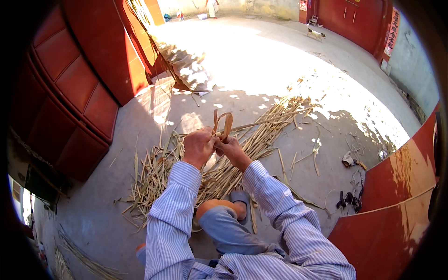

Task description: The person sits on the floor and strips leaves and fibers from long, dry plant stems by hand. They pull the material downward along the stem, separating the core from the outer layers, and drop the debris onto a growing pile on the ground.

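Note:
My left hand (198, 143) and my right hand (232, 150) meet at the middle of the view, both closed. Between them they grip a dry brown leaf strip (228, 125), whose bent loop and end stick up above the fingers. Fingertips and thumbs press together, so the gripped part is mostly hidden. Below and beyond the hands, a loose heap of dry straw-coloured stalks (263, 140) spreads over the concrete floor. More of these stalks (151, 179) lie tangled on the left side.
Red panelled doors (77, 77) stand at the left, red panels (396, 177) at the right. My sandalled foot (240, 205) rests beside the stalks. Dark tangled cords (350, 200) lie on the right floor. Far off are a dog (316, 33) and a person (212, 7).

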The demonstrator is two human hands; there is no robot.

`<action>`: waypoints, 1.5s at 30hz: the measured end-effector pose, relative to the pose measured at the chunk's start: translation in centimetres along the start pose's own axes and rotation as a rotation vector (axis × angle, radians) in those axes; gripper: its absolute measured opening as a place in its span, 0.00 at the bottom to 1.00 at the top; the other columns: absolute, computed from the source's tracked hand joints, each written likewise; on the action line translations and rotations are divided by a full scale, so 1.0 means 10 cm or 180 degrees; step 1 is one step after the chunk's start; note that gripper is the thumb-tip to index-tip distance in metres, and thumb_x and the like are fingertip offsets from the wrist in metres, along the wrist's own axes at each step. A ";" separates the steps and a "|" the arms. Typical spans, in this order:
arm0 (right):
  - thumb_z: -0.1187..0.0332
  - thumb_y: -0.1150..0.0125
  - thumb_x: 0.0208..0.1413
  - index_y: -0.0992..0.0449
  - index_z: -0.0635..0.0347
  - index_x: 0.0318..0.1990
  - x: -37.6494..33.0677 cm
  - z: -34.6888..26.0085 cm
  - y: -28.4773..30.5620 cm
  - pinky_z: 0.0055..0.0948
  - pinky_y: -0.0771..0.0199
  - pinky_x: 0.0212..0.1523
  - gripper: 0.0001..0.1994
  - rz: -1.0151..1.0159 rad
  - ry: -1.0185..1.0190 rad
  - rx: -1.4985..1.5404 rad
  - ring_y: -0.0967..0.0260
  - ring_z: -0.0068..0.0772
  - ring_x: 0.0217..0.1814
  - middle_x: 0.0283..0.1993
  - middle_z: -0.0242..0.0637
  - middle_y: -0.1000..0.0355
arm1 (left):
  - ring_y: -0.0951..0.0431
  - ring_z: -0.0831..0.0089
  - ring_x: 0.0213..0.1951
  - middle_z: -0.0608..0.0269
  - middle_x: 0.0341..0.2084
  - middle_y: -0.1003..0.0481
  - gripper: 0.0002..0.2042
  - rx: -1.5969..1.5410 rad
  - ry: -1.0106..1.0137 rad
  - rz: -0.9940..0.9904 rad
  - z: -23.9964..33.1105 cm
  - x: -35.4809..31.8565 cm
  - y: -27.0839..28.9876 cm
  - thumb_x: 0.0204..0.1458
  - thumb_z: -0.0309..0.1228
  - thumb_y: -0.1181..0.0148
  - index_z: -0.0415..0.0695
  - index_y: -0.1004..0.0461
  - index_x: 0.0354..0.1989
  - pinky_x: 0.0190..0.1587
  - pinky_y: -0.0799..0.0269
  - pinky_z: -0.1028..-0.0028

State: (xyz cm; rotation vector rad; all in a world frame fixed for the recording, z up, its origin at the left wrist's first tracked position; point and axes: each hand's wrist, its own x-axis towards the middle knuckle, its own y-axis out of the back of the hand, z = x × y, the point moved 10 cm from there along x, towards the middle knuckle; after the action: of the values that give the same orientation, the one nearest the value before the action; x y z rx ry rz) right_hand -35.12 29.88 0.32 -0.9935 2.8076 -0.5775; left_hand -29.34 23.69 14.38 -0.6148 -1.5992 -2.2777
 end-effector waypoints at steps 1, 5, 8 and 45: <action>0.62 0.38 0.59 0.24 0.59 0.37 -0.04 0.01 0.05 0.18 0.41 0.25 0.10 0.0082 -0.0038 -0.0109 0.40 0.15 0.24 0.25 0.24 0.32 | 0.22 0.57 0.27 0.55 0.23 0.24 0.09 0.0053 -0.0026 -0.0019 0.00 -0.01 -0.01 0.46 0.36 0.35 0.45 0.23 0.30 0.30 0.29 0.62; 0.58 0.38 0.58 0.24 0.63 0.37 -0.24 0.01 0.45 0.27 0.38 0.25 0.15 0.0332 0.0033 -0.1278 0.38 0.21 0.23 0.22 0.27 0.33 | 0.23 0.57 0.26 0.56 0.20 0.24 0.09 0.0326 -0.0089 0.0019 -0.05 -0.09 -0.05 0.45 0.37 0.34 0.45 0.24 0.28 0.29 0.30 0.62; 0.60 0.39 0.55 0.24 0.62 0.39 -0.48 -0.38 0.48 0.37 0.33 0.29 0.14 0.0602 0.0549 -0.2842 0.31 0.37 0.26 0.25 0.39 0.29 | 0.24 0.56 0.24 0.56 0.19 0.25 0.10 0.0295 -0.0139 0.0149 -0.04 -0.20 -0.12 0.45 0.38 0.34 0.45 0.25 0.25 0.28 0.31 0.61; 0.65 0.44 0.63 0.28 0.62 0.42 0.09 0.25 0.70 0.23 0.19 0.38 0.09 0.0722 -0.0055 0.2133 0.25 0.31 0.45 0.43 0.39 0.25 | 0.26 0.65 0.34 0.58 0.28 0.25 0.08 0.0881 0.0667 0.0550 -0.68 -1.76 2.41 0.53 0.32 0.37 0.40 0.26 0.32 0.37 0.33 0.67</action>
State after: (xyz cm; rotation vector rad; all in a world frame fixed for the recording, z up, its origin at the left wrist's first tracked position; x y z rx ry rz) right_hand -39.32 33.52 -4.63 -0.5295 2.3661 -1.3311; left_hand -4.07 8.95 23.25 -0.4114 -1.6480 -1.8850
